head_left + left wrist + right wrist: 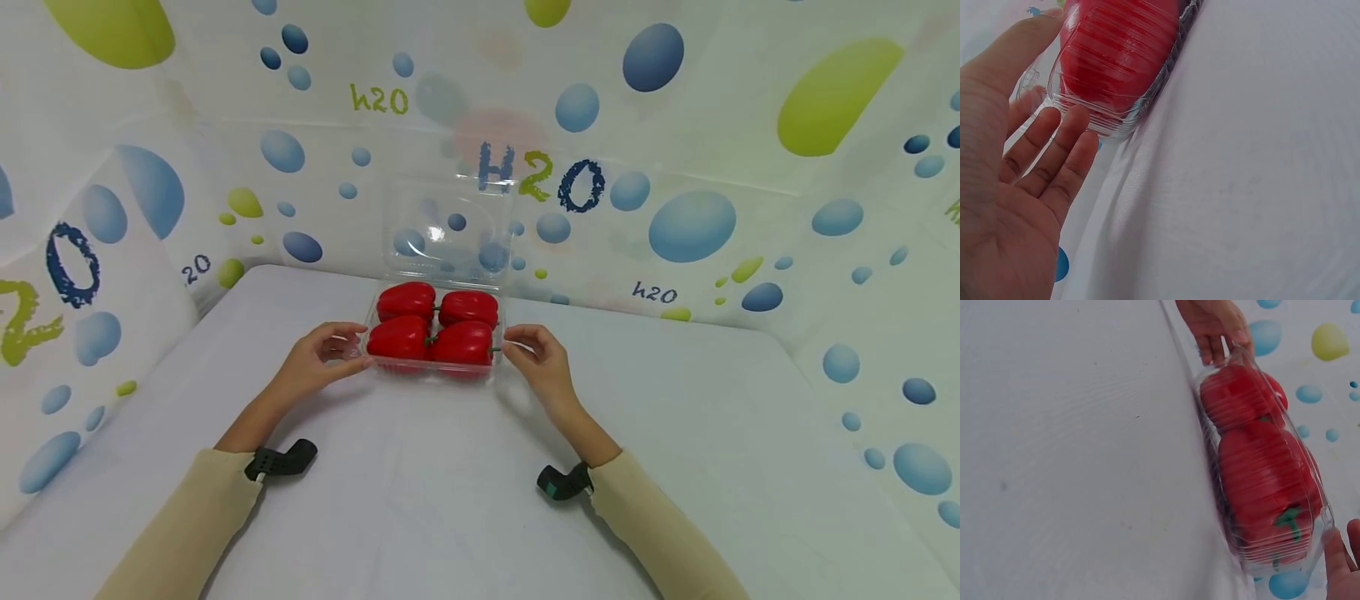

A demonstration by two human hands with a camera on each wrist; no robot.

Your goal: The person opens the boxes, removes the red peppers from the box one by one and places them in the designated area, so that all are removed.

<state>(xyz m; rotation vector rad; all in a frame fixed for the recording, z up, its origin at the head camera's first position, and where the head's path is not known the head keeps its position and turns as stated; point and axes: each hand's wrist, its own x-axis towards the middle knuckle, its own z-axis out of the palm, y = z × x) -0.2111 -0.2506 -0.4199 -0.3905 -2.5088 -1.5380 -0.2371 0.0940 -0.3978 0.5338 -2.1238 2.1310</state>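
A clear plastic clamshell container (420, 367) with several red bell peppers (462, 343) inside sits toward the far side of the table. Its transparent lid (450, 225) stands raised at the back. At the left end, my left hand (318, 357) holds the container, thumb by the front corner and fingers curved along the side; the left wrist view shows its fingertips (1077, 115) right at the ribbed plastic wall. My right hand (542, 362) has thumb and index finger at the right rim, beside a green stem. In the right wrist view, only part of this hand (1342, 569) shows.
A white cloth (420, 500) covers the table. Behind it hangs a white curtain (675, 133) printed with blue and green spots and "H2O" lettering, close behind the raised lid. Each wrist wears a black camera mount (281, 460).
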